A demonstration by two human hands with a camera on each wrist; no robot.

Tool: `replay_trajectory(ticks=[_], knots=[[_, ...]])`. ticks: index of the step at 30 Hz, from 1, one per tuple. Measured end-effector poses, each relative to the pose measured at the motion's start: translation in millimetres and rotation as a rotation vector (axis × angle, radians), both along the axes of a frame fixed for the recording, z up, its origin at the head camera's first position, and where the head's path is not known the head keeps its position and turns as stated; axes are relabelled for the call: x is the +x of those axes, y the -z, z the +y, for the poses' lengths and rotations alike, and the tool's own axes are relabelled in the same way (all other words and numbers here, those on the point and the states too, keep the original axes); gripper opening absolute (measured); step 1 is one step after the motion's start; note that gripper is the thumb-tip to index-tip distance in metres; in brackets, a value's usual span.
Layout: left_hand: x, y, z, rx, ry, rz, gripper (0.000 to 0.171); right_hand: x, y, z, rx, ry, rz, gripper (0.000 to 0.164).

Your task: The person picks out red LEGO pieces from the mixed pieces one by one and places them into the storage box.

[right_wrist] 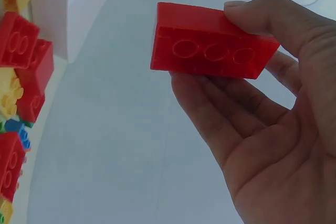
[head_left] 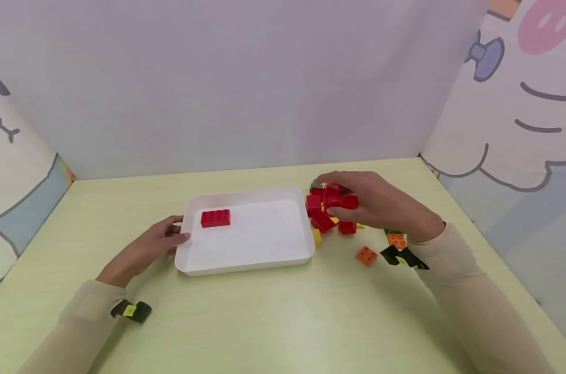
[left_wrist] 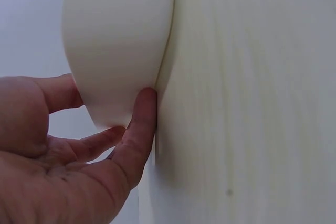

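My right hand (head_left: 372,200) pinches a red toy brick (right_wrist: 210,43) between thumb and fingers, above the loose bricks beside the tray. In the right wrist view, its hollow underside with round tubes faces the camera. At the left end of the white tray (head_left: 250,265), my left hand (head_left: 154,241) grips the short wall. In the left wrist view, the thumb goes over the tray's rim while a fingertip (left_wrist: 147,100) presses low on the outer wall (left_wrist: 118,35). One red brick (head_left: 215,218), studs up, lies inside the tray toward its left side.
Right of the tray lies a pile of mostly red bricks (head_left: 322,222) with yellow ones (head_left: 317,236) among them. Nearer me are an orange brick (head_left: 366,256) and another orange brick (head_left: 397,240) by the right wrist. Fabric walls (head_left: 245,88) stand behind and at both sides of the table.
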State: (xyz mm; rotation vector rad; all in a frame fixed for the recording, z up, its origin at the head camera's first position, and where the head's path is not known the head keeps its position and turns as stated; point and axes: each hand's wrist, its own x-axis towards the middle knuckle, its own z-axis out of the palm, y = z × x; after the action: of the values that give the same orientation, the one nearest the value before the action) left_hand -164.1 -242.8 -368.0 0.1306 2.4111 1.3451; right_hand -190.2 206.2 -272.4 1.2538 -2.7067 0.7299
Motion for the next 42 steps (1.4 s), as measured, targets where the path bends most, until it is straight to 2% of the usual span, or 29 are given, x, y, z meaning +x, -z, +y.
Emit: replay_trajectory(ticks=[4,10,13,23,29,35,42], knots=[[0.3,2.3,2,0.004,-0.002,0.000,0.063,-2.4,-7.1,-15,0.006,-0.043,0.053,0.038],[-1.7,2.2,7,0.021,0.004,0.017,0.062,-4.8,-13.3,-24,0.041,0.031,-0.001,0.036],[-2.0,1.7,7,0.022,0.002,0.019,0.063,-6.5,-12.7,-24,0.042,0.041,-0.007,0.032],[2.0,3.4,3,0.005,-0.024,0.009,0.065,-14.3,-10.9,-43,0.038,0.017,0.006,0.022],[3.6,4.5,4,0.001,-0.038,0.007,0.064,-17.7,-15.8,-66,-0.020,-0.050,0.036,0.020],[0.1,4.7,12,0.002,-0.026,0.010,0.063,-20.4,-16.1,-64,-0.015,-0.024,0.081,0.027],[-7.7,0.6,20,-0.020,-0.010,0.002,0.063,-19.6,-15.2,-56,-0.011,0.014,0.098,0.044]])
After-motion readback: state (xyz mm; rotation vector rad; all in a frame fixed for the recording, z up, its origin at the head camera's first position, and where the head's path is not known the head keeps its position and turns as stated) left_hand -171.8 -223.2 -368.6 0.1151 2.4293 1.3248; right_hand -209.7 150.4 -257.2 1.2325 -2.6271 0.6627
